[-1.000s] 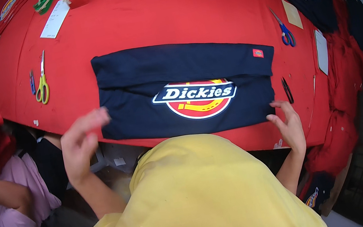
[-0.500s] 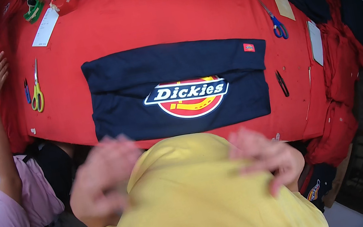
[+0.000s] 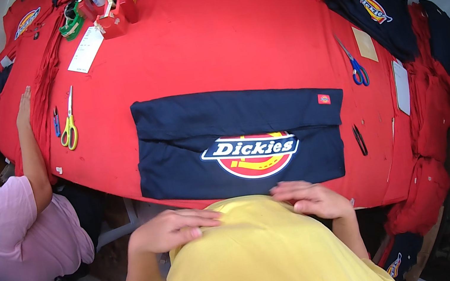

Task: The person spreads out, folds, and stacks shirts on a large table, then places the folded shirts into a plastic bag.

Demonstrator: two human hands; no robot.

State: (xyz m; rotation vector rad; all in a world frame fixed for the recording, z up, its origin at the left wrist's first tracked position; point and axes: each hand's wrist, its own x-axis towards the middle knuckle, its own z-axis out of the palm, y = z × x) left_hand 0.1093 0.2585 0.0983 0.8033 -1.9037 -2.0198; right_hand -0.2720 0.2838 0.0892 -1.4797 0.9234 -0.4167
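Navy garment (image 3: 238,130) at 12 o'clock, folded flat, long axis 9-to-3; upper fold (image 3: 226,112) overlaps round print (image 3: 253,156), red tag (image 3: 324,99) at 2.

A folded flap (image 3: 234,108) of the navy garment (image 3: 195,158) covers the top of its printed emblem (image 3: 252,157).

A red-cloth-covered table (image 3: 232,43) carries a folded navy garment (image 3: 232,113) near its front edge, yellow-handled scissors (image 3: 70,118) and blue thread snips (image 3: 56,123) left of it, blue-handled scissors (image 3: 353,61), a beige card (image 3: 365,45) and a slim black tool (image 3: 360,141) right of it, and a red tape dispenser (image 3: 111,25) farther back
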